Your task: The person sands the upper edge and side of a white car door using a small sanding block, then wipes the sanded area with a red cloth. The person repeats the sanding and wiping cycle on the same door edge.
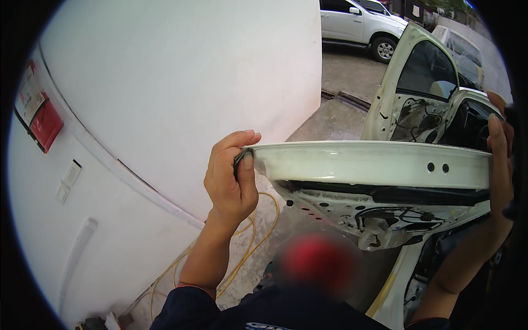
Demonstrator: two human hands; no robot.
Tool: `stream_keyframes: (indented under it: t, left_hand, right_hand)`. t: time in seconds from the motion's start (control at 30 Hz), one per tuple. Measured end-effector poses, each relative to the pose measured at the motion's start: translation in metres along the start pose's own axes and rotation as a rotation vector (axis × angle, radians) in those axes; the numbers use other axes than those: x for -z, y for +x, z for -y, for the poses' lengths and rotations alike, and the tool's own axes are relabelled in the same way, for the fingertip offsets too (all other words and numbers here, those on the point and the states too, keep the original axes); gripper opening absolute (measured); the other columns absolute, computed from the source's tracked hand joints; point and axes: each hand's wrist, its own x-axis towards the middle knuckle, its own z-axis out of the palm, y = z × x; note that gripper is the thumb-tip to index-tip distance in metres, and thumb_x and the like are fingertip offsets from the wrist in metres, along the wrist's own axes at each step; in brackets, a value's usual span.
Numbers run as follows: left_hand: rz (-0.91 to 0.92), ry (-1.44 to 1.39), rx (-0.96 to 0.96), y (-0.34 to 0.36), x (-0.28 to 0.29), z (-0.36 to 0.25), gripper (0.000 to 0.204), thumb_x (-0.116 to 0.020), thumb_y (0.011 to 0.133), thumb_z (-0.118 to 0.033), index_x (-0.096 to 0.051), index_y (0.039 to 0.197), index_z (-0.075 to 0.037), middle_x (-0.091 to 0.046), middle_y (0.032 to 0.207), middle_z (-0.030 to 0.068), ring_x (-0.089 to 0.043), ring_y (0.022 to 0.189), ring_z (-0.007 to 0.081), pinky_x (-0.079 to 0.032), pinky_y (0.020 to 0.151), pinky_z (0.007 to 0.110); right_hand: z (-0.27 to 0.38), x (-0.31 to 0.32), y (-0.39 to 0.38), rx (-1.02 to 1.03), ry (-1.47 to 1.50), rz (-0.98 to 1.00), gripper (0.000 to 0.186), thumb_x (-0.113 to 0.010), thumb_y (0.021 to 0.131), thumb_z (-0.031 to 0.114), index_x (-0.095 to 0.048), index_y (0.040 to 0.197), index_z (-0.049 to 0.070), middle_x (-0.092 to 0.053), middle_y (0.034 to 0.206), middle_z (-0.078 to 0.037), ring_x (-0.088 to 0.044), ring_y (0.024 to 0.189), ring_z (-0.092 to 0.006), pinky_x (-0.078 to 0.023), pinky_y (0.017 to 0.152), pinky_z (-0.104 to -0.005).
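A pale cream car door (pixel 352 165) spans the middle, its smooth edge towards me and its inner side with holes and wiring below. My left hand (pixel 234 173) is closed at the door's left corner, fingers over the top and thumb in front. A small dark piece (pixel 239 162) shows under that thumb; its kind is unclear. At the door's right end my right hand (pixel 499 135) grips the edge with fingers raised, partly lost in the dark rim of the picture.
A white wall (pixel 181 71) rises on the left. Yellow hose or cable (pixel 256 242) lies on the concrete floor. Another open car door (pixel 388 104) stands behind on the right, with a white vehicle (pixel 352 25) beyond. Below centre is a blurred red rounded shape (pixel 319 264).
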Motion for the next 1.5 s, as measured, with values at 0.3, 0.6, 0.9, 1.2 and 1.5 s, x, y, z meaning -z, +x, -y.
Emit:
stream_keyframes:
  t: [0.3,0.6,0.9,1.2,1.5]
  left_hand:
    - [0.046,0.047,0.006,0.004,0.003,-0.004,0.003,-0.059,0.099,0.003,-0.06,0.096,0.003,-0.071,0.101,0.0163,-0.068,0.082,0.0216,-0.055,0.067,0.03]
    - [0.061,0.059,0.101,0.001,0.006,-0.009,0.005,-0.057,0.098,0.004,-0.061,0.096,0.003,-0.071,0.101,0.0163,-0.068,0.078,0.0214,-0.054,0.067,0.029]
    - [0.031,0.054,0.098,0.004,0.0,-0.01,0.005,-0.057,0.097,0.006,-0.061,0.099,0.004,-0.071,0.105,0.0184,-0.073,0.09,0.0271,-0.058,0.072,0.032]
    - [0.042,0.131,0.002,0.006,-0.001,-0.007,0.002,-0.055,0.098,0.005,-0.056,0.099,0.003,-0.07,0.113,0.019,-0.072,0.105,0.0313,-0.058,0.083,0.035]
    - [0.079,0.242,-0.041,0.011,0.001,-0.008,0.006,-0.055,0.098,0.0,-0.055,0.094,-0.005,-0.07,0.129,0.0156,-0.06,0.133,0.0366,-0.031,0.115,0.056]
  right_hand:
    - [0.001,0.0,0.0,-0.001,0.015,0.0,0.049,-0.051,0.109,0.04,-0.06,0.141,0.005,-0.056,0.084,-0.004,-0.053,0.077,-0.01,-0.041,0.075,-0.0263]
    - [0.002,0.0,0.0,0.005,0.027,-0.004,0.048,-0.051,0.109,0.039,-0.06,0.141,0.004,-0.057,0.086,-0.005,-0.055,0.079,-0.0106,-0.042,0.076,-0.0266]
    - [0.005,-0.001,0.0,0.009,0.036,-0.004,0.048,-0.051,0.109,0.039,-0.06,0.141,0.004,-0.059,0.088,-0.006,-0.056,0.08,-0.0111,-0.043,0.077,-0.0269]
    - [0.006,0.0,-0.001,0.009,0.04,-0.007,0.048,-0.051,0.109,0.038,-0.059,0.141,0.003,-0.06,0.09,-0.007,-0.058,0.082,-0.0116,-0.045,0.079,-0.0273]
    - [0.007,-0.001,-0.001,0.004,0.047,-0.001,0.047,-0.051,0.109,0.037,-0.059,0.141,0.003,-0.062,0.092,-0.008,-0.06,0.084,-0.0122,-0.046,0.08,-0.0276]
